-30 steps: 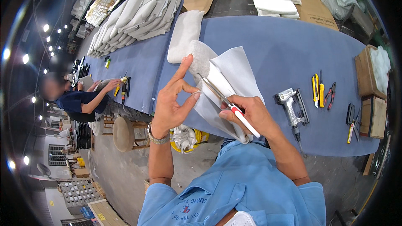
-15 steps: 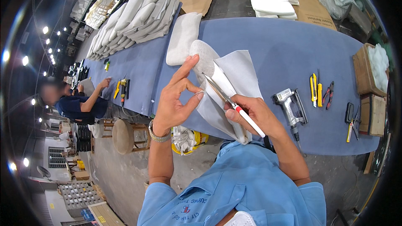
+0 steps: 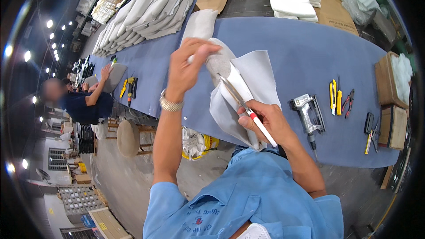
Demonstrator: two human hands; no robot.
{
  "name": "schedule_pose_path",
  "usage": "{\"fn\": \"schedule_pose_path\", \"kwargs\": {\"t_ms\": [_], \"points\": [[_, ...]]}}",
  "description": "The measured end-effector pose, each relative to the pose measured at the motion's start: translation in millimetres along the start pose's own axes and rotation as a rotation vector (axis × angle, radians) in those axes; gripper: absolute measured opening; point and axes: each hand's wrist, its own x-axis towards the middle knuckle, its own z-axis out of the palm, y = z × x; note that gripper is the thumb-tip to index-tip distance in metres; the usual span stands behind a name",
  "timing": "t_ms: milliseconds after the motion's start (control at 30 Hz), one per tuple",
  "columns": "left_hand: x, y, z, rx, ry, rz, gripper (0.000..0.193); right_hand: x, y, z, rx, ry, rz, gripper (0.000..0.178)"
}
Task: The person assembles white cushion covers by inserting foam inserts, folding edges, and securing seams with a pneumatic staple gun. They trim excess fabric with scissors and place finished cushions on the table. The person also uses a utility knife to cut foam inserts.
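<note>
My right hand [image 3: 268, 117] grips scissors [image 3: 259, 126] with long metal blades and a white handle banded in red. Their tips lie against a partly covered seat cushion [image 3: 219, 65], near where its grey fabric meets a white part. Loose pale fabric [image 3: 259, 68] flares out on both sides of the cushion, which leans between the table edge and my body. My left hand [image 3: 188, 68], a watch on its wrist, is raised just left of the cushion's far end. Motion smears its fingers, so whether they hold anything is unclear. Behind it lies another light grey cushion [image 3: 200, 24].
On the blue table [image 3: 305, 53] at right lie a staple gun [image 3: 307, 113], yellow cutters [image 3: 333, 97], pliers [image 3: 349, 103] and a box of white stuffing [image 3: 386, 79]. Cushions [image 3: 146, 13] are piled far left. A scrap bucket [image 3: 208, 144] stands below the edge. A co-worker [image 3: 86, 108] works at left.
My left hand has moved up and away from the cushion's side; its earlier thumb-and-finger pinch no longer shows. The right hand and scissors have barely moved. A co-worker's hand now touches a grey cushion.
</note>
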Motion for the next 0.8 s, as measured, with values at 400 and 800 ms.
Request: {"fn": "schedule_pose_path", "kwargs": {"t_ms": [400,800], "points": [[16,-26,35,0.024,-0.086,0.09,0.045,-9,4,-8,-0.241,0.201,0.056,0.06],[20,-8,1,0.179,-0.474,-0.009,0.102,-1,7,-29,0.018,0.061,-0.042,0.054]]}}
